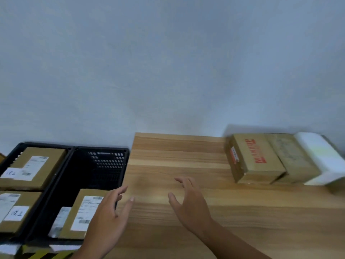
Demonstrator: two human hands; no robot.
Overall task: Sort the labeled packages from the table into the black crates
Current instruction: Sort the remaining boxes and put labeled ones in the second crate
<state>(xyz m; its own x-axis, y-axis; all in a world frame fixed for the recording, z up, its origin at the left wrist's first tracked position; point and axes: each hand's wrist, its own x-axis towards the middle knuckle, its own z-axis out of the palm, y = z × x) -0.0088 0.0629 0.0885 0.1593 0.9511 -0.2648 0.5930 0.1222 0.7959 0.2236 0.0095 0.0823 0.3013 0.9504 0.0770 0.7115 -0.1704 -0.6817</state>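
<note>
Wood-grain bench [177,156] under my hands: left hand [110,212] and right hand [188,200] hover spread, holding nothing. At two o'clock stand stiff cardboard cartons [255,161] and a smooth white package [321,156]; I judge them light, rigid, best gripped across opposite sides. Perforated black crates [104,161] sit at nine o'clock.

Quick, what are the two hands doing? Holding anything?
Left hand: open, fingers spread, holding nothing.
Right hand: open, fingers loosely spread, holding nothing.
</note>
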